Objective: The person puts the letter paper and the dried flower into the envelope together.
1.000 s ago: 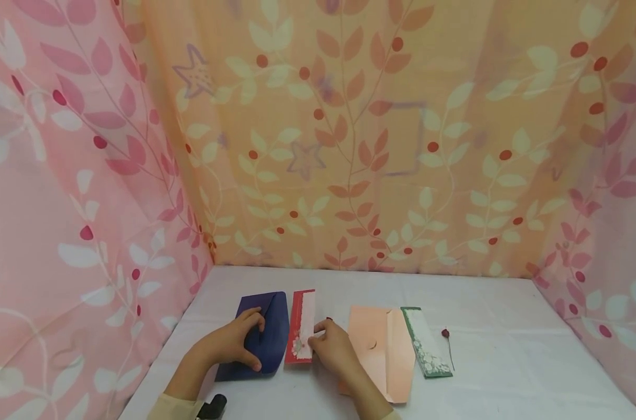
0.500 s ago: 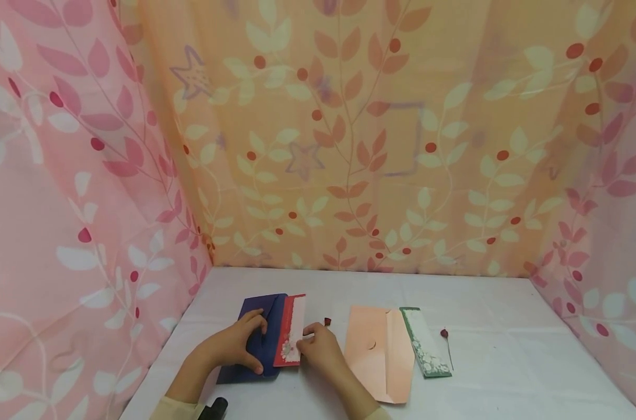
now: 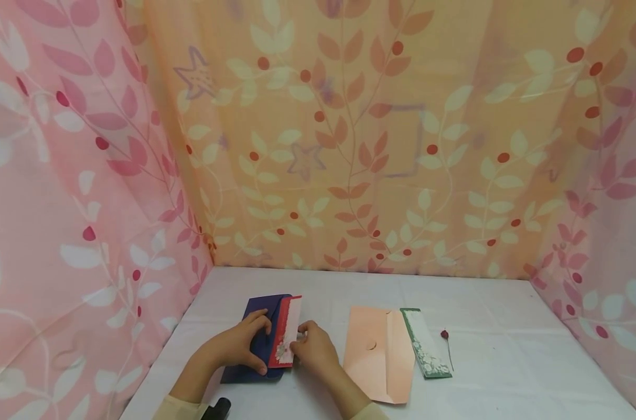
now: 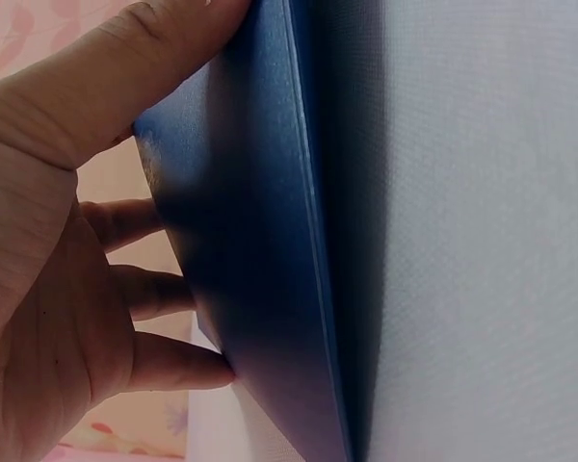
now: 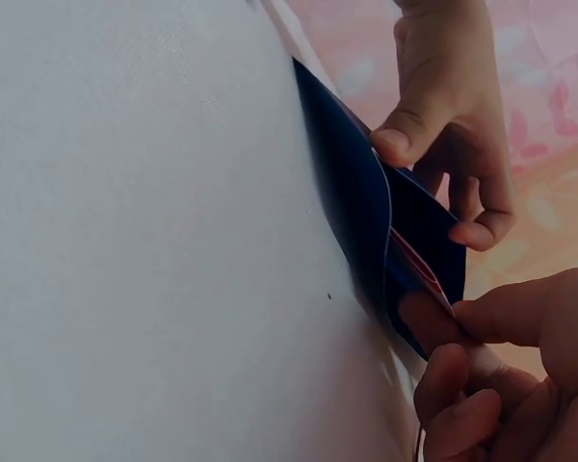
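Observation:
A dark blue envelope [image 3: 256,373] lies on the white table with its flap side up and its mouth gaping, as the right wrist view shows. My left hand [image 3: 239,348] rests on it, thumb and fingers spread well apart, the tips touching the paper. Between thumb and fingertips my right hand [image 3: 318,353] pinches the right edge of a red-and-white card [image 3: 285,335] with a flower print. The card's far edge [image 5: 419,262] lies within the envelope's mouth; how deep it reaches is hidden.
To the right lies a peach envelope [image 3: 364,364], unfolded flap to the right. Beside it are a green-and-white floral card [image 3: 427,344] and a dried rose [image 3: 445,335] on a thin stem. Patterned curtains [image 3: 349,146] enclose the table [image 3: 506,350].
My right hand has slid the red-and-white card leftward from beside the blue envelope to its mouth. My left hand has stayed on the envelope. A small dark red flower head near my right hand no longer shows.

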{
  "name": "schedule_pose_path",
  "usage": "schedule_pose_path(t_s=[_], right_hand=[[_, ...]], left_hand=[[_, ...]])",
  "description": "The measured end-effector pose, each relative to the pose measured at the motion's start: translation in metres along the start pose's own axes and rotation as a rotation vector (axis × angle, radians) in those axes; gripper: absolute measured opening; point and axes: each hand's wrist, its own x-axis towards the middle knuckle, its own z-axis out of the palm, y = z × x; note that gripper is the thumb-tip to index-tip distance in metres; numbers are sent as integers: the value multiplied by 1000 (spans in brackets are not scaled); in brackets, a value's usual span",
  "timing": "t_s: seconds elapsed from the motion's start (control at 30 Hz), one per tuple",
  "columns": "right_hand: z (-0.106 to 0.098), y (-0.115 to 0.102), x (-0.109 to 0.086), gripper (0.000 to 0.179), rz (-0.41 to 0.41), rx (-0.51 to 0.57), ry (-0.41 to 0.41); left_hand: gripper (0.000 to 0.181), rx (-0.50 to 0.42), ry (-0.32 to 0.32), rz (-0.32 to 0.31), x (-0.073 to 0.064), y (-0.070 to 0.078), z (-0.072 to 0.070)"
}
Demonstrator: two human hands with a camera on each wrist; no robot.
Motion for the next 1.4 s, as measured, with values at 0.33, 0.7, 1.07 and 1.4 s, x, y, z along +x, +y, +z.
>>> schedule_pose_path(t_s=[0.33, 0.7, 1.07, 1.4], right_hand=[[14, -4, 4, 57, -14, -38, 40], [28, -14, 8, 60, 15, 0, 39], [41, -12, 14, 63, 29, 74, 24], [43, -11, 18, 68, 25, 144, -46]], left_hand=[[70, 4, 0, 15, 1, 0, 1], [71, -3, 18, 63, -2, 1, 0], [75, 8, 25, 73, -1, -2, 0], [74, -10, 17, 73, -1, -3, -1]])
